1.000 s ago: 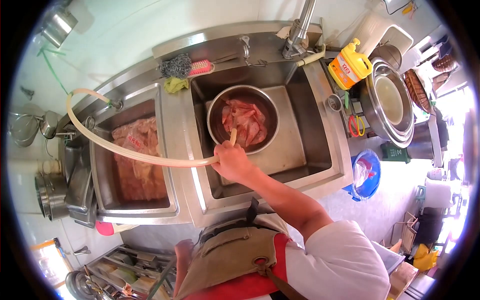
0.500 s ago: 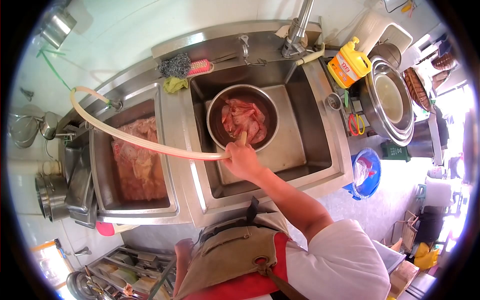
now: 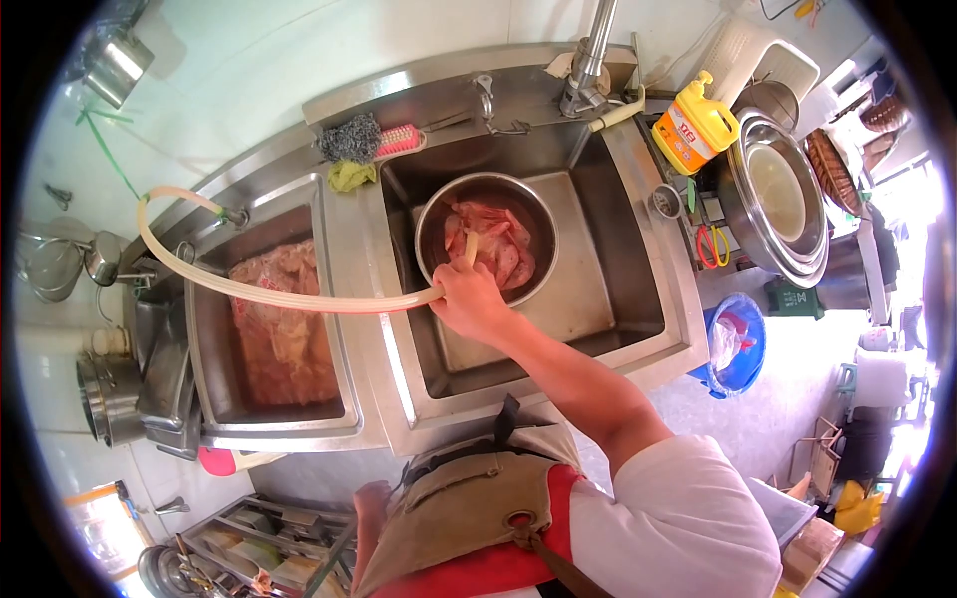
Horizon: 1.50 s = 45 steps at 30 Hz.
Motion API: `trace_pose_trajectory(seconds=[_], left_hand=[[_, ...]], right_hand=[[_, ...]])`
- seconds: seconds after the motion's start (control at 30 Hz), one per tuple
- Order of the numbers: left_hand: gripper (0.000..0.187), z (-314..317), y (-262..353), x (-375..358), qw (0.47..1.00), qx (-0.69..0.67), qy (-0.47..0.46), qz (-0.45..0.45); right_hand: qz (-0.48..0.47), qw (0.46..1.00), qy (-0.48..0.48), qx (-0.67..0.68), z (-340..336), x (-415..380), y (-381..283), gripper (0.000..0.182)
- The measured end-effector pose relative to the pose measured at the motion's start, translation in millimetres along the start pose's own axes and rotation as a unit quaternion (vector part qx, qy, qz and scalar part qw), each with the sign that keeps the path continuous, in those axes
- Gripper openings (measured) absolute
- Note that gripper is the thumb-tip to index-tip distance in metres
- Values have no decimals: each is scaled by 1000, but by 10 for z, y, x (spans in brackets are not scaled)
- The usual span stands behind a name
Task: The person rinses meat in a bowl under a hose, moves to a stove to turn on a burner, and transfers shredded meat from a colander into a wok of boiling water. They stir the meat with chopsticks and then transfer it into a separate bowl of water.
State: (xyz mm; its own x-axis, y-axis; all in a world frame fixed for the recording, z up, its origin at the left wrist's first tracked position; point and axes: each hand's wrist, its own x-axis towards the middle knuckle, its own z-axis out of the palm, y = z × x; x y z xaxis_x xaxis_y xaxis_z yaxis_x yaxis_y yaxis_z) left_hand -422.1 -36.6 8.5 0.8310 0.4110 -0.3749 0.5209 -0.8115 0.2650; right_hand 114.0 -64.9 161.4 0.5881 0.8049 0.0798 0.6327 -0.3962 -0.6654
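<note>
My right hand (image 3: 471, 303) is closed around a pale, clear-walled hose (image 3: 289, 299) close to its end. That end points into a round metal bowl (image 3: 548, 214), over pieces of raw meat (image 3: 498, 244). The bowl stands in the right-hand sink (image 3: 588, 239). From my hand the hose arches left to a tap (image 3: 235, 216) above the left-hand sink (image 3: 214, 384), where a large mass of raw meat (image 3: 284, 339) lies in reddish liquid. Beside my apron hangs my left hand (image 3: 371, 498), away from the sinks; its fingers do not show clearly.
A steel-wool scourer (image 3: 349, 138), a green cloth (image 3: 352, 175) and a pink brush (image 3: 399, 140) lie on the back ledge. To the right are a yellow detergent jug (image 3: 693, 125), stacked metal basins (image 3: 797, 249) and scissors (image 3: 712, 245). A blue bucket (image 3: 750, 364) stands on the floor.
My right hand has shifted slightly left and up with the hose, whose end now sits a little higher and further left over the meat. The left hand stays by my side.
</note>
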Motion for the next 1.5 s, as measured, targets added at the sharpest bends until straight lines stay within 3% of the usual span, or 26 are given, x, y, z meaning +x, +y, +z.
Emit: trace_pose_trajectory(seconds=[0.07, 0.17, 0.27, 0.37, 0.43, 0.57, 0.6, 0.67, 0.83, 0.9, 1.0, 1.07, 1.13, 1.2, 1.27, 1.3, 1.37, 1.4, 1.43, 1.5], left_hand=[[13, 302, -144, -81, 997, -51, 63, -10], [11, -22, 163, -39, 931, -316, 101, -151], [6, -37, 134, -24, 987, -116, 34, -105], [3, 247, -58, -74, 959, -249, 71, -113], [3, 308, -95, -56, 958, -259, 102, -66], [6, -170, 204, 35, 962, -240, 14, -127], [6, -133, 191, 35, 895, -399, 35, -195], [9, -15, 154, 24, 670, -671, 73, -309], [13, -128, 215, 7, 881, -423, 26, -211], [14, -188, 252, 11, 931, -330, 9, -155], [15, -392, 379, 63, 964, -241, -19, -115], [16, -663, 581, 149, 970, -186, -59, -146], [16, -549, 550, 125, 967, -192, -23, -167], [18, -415, 468, 119, 991, -101, 18, -86], [21, -303, 293, 46, 990, 97, 60, 84], [23, -153, 262, -16, 988, -122, 23, -87], [23, -76, 211, -43, 964, -206, 27, -167], [22, -147, 315, 45, 799, -458, 28, -390], [21, -86, 303, 70, 655, -593, 55, -464], [23, -70, 349, 76, 657, -590, 56, -466]], right_hand=[[2, 1000, -10, -3, 19, 40, 9, 21], [25, 1000, 0, -3, -23, 46, 32, 21], [-5, 999, 42, 23, 42, 30, 221, 17], [48, 999, 11, 15, -50, -5, 253, 21], [62, 998, -9, 18, -96, -7, 268, 21], [59, 998, -1, 14, -127, -21, 284, 22], [61, 998, 3, 15, -133, -31, 282, 22], [64, 998, 12, 15, -150, -64, 273, 22], [62, 998, -13, 11, -154, -128, 362, 28], [71, 997, -29, 12, -124, -155, 416, 31], [86, 995, -46, 20, -162, -181, 398, 30], [81, 995, -51, 19, -154, -195, 408, 28], [66, 997, -35, 10, -98, -202, 433, 25], [63, 997, -41, -14, -61, -228, 430, 22], [60, 994, -73, -46, -35, -244, 367, 20], [49, 994, -78, -56, -42, -242, 298, 19], [7, 997, -72, -33, 23, -272, 297, 20], [-14, 998, -56, -4, 92, -292, 316, 20], [-13, 998, -67, 15, 115, -313, 260, 20], [4, 996, -81, 38, 8, -381, 178, 21]])
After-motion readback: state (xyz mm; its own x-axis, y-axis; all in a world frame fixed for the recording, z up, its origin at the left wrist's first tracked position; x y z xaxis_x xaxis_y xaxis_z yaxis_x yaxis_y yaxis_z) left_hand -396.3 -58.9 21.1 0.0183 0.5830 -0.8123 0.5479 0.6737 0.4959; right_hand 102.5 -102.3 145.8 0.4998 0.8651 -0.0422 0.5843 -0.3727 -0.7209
